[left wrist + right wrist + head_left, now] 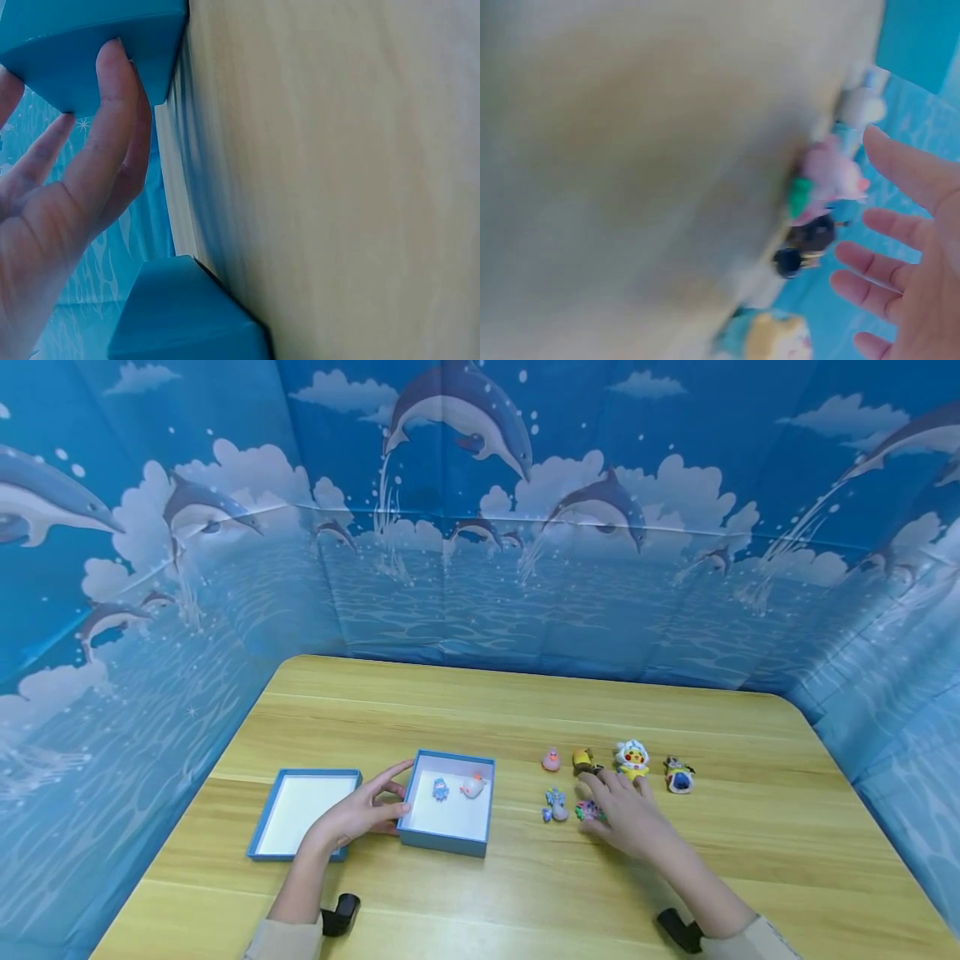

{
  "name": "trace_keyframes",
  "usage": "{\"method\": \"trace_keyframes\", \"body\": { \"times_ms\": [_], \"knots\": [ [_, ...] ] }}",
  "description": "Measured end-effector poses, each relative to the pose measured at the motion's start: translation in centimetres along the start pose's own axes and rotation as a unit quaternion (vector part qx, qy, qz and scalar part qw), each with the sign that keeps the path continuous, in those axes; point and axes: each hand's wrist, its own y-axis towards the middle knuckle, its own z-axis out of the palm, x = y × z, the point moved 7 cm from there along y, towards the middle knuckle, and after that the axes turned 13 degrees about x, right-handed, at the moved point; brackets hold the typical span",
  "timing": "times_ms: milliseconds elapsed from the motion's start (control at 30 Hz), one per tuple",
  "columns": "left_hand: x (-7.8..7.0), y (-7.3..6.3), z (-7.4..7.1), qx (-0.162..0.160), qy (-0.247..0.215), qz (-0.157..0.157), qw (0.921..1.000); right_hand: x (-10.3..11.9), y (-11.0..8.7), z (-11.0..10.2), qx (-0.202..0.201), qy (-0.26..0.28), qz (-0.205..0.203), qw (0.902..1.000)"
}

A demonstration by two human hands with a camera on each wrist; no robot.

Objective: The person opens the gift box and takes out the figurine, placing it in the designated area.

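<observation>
My left hand (pixel 360 814) touches the left wall of the blue box (pixel 444 842) with its fingertips, fingers lightly bent, as the left wrist view also shows. Inside the box lie a small blue figurine (pixel 440 789) and a whitish figurine with orange-red parts (pixel 473 787). My right hand (pixel 630 814) hovers over the toys with fingers spread and nothing in its grasp. Nearest it is a pink and green figurine (pixel 829 180), partly covered by the fingers in the head view. Just beyond the fingertips are a yellow-brown figurine (pixel 582 761) and a yellow figurine with a white hood (pixel 632 758).
The blue-rimmed box lid (pixel 267 814) lies left of the box, partly behind my left forearm. Also on the wooden table (pixel 480 702) stand a pink figurine (pixel 551 760), a grey-blue one (pixel 556 805) and a dark-blue and white one (pixel 679 776). A dolphin-print curtain (pixel 480 593) surrounds the table.
</observation>
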Motion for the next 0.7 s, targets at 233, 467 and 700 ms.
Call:
{"method": "trace_keyframes", "body": {
  "times_ms": [233,467,700],
  "knots": [
    [0.0,0.0,0.0,0.0,0.0,0.0,1.0,2.2,1.5,-2.6,-0.029,-0.002,-0.018,0.9994],
    [0.0,0.0,0.0,-0.001,0.002,-0.001,1.0,5.7,3.5,-4.4,-0.05,-0.009,-0.055,0.9972],
    [0.0,0.1,0.0,-0.004,-0.001,-0.003,1.0,9.1,5.5,-5.0,-0.064,-0.027,-0.094,0.9932]
  ]
}}
